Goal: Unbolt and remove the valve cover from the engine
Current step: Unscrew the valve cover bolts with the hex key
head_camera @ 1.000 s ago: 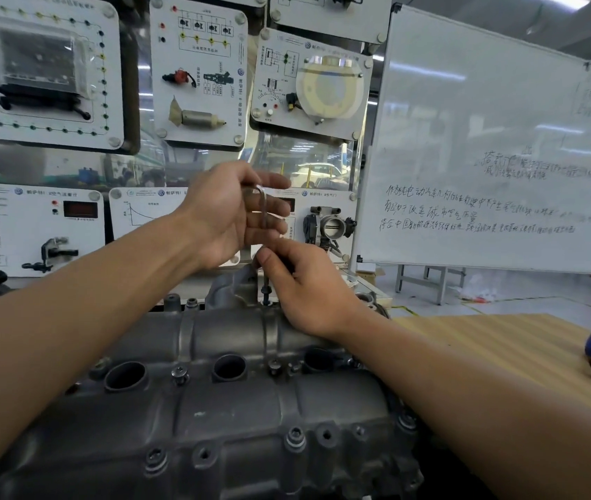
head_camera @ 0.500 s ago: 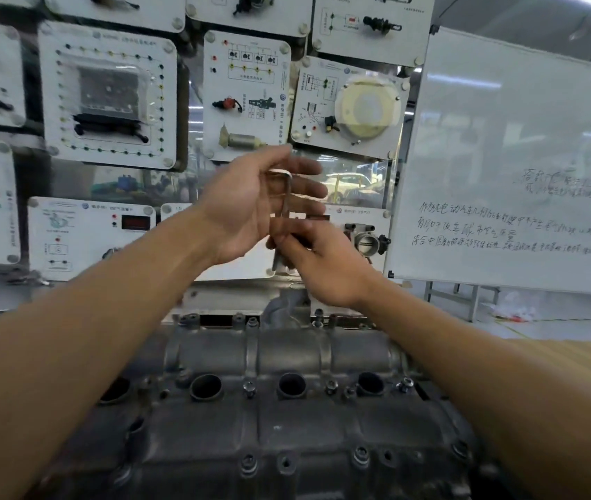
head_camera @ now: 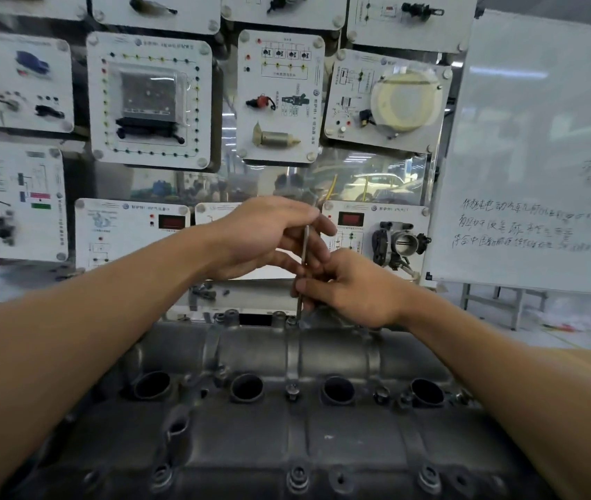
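Left hand (head_camera: 268, 236) gripped the key (head_camera: 305, 247) high; right hand (head_camera: 355, 288) pinched its shaft on a rear bolt (head_camera: 292, 321); cover (head_camera: 287, 434) sat unremoved, front bolts (head_camera: 297, 478) in.

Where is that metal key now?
The hex key stands mid-view: left hand holds its top, right hand pinches its shaft, tip on a bolt at the far edge of the valve cover.

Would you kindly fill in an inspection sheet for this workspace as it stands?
Surface: not in view.
Job's things: grey valve cover in place, bolts seated along its near edge; hex key upright, tip at a far-edge bolt.
Clutter: small dark parts on the ledge behind, blurred.
Hands: left hand holds the key's top; right hand pinches its shaft.
Cables: nothing seen.
Surroundings: training panels, whiteboard at right.
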Tool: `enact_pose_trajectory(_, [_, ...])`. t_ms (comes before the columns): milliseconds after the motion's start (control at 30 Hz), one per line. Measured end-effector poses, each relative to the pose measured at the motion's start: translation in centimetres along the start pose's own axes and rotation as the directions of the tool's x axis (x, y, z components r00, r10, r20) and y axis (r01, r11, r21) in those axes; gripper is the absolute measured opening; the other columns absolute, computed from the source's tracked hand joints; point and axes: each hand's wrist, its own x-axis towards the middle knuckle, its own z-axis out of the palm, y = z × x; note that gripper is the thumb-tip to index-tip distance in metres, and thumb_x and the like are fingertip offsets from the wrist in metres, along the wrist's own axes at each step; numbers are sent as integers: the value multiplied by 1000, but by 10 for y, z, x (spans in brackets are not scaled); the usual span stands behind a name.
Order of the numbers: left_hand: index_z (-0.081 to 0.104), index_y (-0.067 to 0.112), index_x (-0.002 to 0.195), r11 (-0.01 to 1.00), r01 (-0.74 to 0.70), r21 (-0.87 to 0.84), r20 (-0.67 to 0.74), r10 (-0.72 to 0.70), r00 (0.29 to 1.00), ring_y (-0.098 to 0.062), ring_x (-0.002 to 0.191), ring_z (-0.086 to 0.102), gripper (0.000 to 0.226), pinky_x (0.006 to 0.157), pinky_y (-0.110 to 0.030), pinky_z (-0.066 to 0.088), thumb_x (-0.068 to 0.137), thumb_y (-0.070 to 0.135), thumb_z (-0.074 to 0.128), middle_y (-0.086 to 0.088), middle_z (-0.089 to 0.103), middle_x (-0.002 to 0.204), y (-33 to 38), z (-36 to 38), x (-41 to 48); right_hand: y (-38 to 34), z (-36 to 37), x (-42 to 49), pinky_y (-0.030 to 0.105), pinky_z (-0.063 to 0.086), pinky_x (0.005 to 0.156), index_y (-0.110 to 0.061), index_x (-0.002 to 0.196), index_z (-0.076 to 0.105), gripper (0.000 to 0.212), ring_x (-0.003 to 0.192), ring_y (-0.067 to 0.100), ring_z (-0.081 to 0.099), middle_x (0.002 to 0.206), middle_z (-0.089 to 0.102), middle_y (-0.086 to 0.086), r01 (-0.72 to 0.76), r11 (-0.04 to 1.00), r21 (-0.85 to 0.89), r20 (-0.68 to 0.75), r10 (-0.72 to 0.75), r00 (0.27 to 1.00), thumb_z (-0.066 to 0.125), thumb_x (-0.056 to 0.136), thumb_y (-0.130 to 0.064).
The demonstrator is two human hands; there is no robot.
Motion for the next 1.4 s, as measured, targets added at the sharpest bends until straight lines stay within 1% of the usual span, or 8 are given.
enact_pose_trajectory(200, [64, 6, 114, 982, 101, -158, 148, -78, 986, -24, 91, 67, 43, 78, -37, 58, 105, 34, 32, -12, 71, 98, 6, -15, 6, 2, -2, 2, 29, 51, 77, -2, 93, 71, 23, 73, 10, 63, 72, 69, -1, 27, 992, 125, -2, -27, 1000, 55, 100, -17])
enact_pose_trajectory(333, [64, 4, 118, 961, 151, -230, 216, -100, 971, -27, 96, 67, 43, 86, -42, 56, 99, 33, 38, -14, 70, 106, 7, -22, 10, 4, 0, 2, 41, 51, 84, -3, 91, 71, 25, 75, 12, 62, 69, 67, -7, 40, 989, 140, -7, -40, 999, 54, 100, -18])
enact_pose_trajectory(467, [69, 7, 110, 956, 165, -243, 240, -106, 965, -27, 101, 66, 38, 89, -40, 57, 93, 30, 46, -15, 70, 110, -1, -21, 6, 8, 4, 2, 27, 52, 80, -11, 91, 71, 21, 73, 3, 64, 68, 68, -9, 26, 993, 116, 26, -29, 999, 54, 100, -20])
enact_pose_trajectory(667, [61, 0, 126, 907, 181, -379, 195, -113, 974, -29, 112, 63, 49, 103, -44, 49, 93, 32, 44, -19, 66, 121, -7, -20, -2, 5, 6, 2, 9, 42, 66, -25, 84, 69, 24, 64, -6, 59, 65, 68, -14, 26, 996, 86, 31, -29, 999, 53, 101, -18])
enact_pose_trajectory(800, [66, 4, 116, 911, 127, -391, 157, -70, 985, -25, 101, 67, 38, 94, -38, 55, 93, 28, 49, -13, 70, 105, -10, -19, -5, 4, 7, 1, 15, 46, 64, -23, 84, 70, 23, 63, -3, 60, 65, 68, -15, 8, 997, 81, 15, -9, 1000, 54, 100, -21])
enact_pose_trajectory(1000, [68, 20, 66, 983, 19, -181, -56, -29, 998, -18, 64, 62, 23, 57, -29, 55, 71, 41, 75, -2, 60, 69, -8, -4, -3, -2, 13, 0, 13, 43, 53, -6, 86, 72, 29, 51, 3, 52, 56, 62, -10, 21, 993, 116, -51, -15, 999, 58, 98, -28])
enact_pose_trajectory(1200, [58, 13, 78, 998, 42, -57, -276, -56, 960, -16, 41, 53, 30, 38, -20, 35, 88, 39, 67, -1, 54, 56, -8, 14, 8, 0, 18, 1, 13, 34, 48, 8, 83, 69, 36, 43, 1, 41, 45, 51, -12, 75, 986, 150, -122, -56, 991, 64, 95, -25])
enact_pose_trajectory(1400, [61, 7, 89, 956, 98, -276, -193, -155, 969, -19, 47, 58, 27, 37, -20, 37, 99, 25, 43, -7, 60, 63, -4, 10, 4, 4, 21, 2, 14, 34, 50, 6, 78, 71, 34, 46, 2, 38, 45, 48, -13, 87, 981, 173, -157, -60, 986, 66, 93, -24])
